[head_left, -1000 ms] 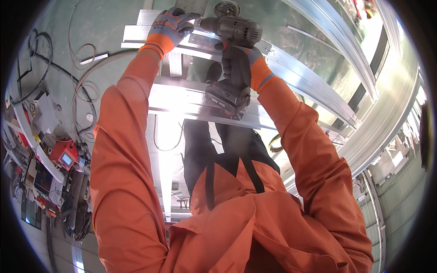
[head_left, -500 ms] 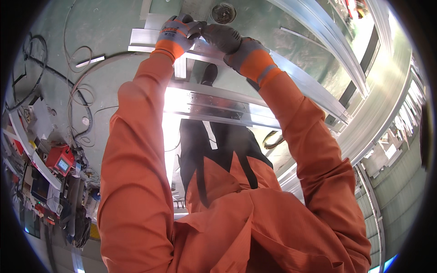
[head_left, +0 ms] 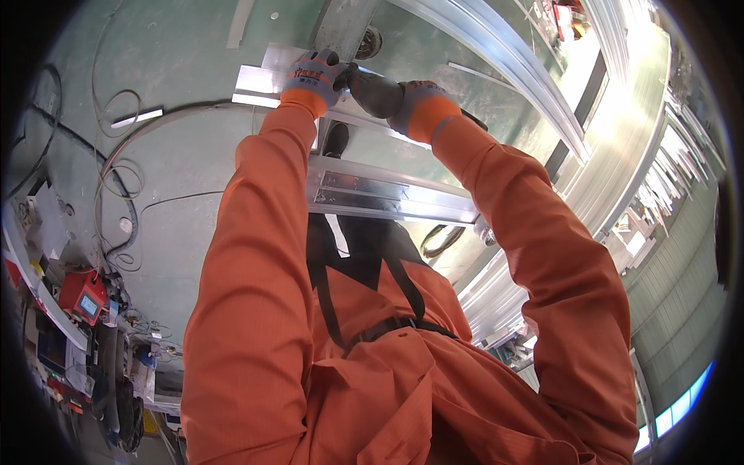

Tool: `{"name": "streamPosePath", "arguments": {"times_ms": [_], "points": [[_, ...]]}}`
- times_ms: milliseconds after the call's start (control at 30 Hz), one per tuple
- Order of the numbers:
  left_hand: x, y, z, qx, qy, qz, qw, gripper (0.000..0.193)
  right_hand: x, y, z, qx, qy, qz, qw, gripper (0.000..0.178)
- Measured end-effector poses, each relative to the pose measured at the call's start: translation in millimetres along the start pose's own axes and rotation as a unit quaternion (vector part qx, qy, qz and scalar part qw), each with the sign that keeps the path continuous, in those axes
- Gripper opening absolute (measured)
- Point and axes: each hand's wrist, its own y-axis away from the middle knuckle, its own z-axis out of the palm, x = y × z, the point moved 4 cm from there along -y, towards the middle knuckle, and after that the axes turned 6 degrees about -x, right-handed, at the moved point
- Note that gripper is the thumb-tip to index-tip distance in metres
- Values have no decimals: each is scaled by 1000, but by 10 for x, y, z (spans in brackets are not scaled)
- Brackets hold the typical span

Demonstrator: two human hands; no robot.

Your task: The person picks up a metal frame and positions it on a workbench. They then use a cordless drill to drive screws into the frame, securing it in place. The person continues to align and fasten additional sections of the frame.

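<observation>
My left hand (head_left: pixel 311 76), in a grey glove with dark fingertips and an orange cuff, is closed over the far silver metal profile (head_left: pixel 257 82). What its fingers grip is hidden. My right hand (head_left: pixel 421 106), in a matching glove, is closed beside it. A dark, rounded form (head_left: pixel 377 94) lies between the hands; whether it is glove or tool is unclear. Behind the right wrist a thin black end (head_left: pixel 474 119) sticks out, apparently part of a tool in that hand. A second, wider silver profile (head_left: pixel 387 189) runs across in front of my legs.
Long silver profiles (head_left: pixel 496 54) curve along the right, beside a large stack (head_left: pixel 620 147). Hoses and cables (head_left: pixel 128 205) lie on the green floor at left. A red box with a screen (head_left: pixel 81 298) stands at lower left. A round container (head_left: pixel 370 43) sits beyond my hands.
The whole view has shifted, and more of a grey beam shows beyond my hands. My right hand sits lower and farther right relative to my left. The black end behind its wrist shows more plainly.
</observation>
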Motion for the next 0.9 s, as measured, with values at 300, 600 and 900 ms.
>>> {"name": "streamPosePath", "arguments": {"times_ms": [300, 600, 900], "points": [[16, 67, -72, 54, 63, 7, 996, 26, -80, 62, -121, -42, -10, 23, 999, 33], [11, 42, -70, 65, 59, 17, 996, 23, -85, 30, -138, -63, 27, 17, 997, 33], [29, 25, -65, 26, 36, -7, 999, 28, -5, -65, 2, -63, 64, -2, 996, 32]]}}
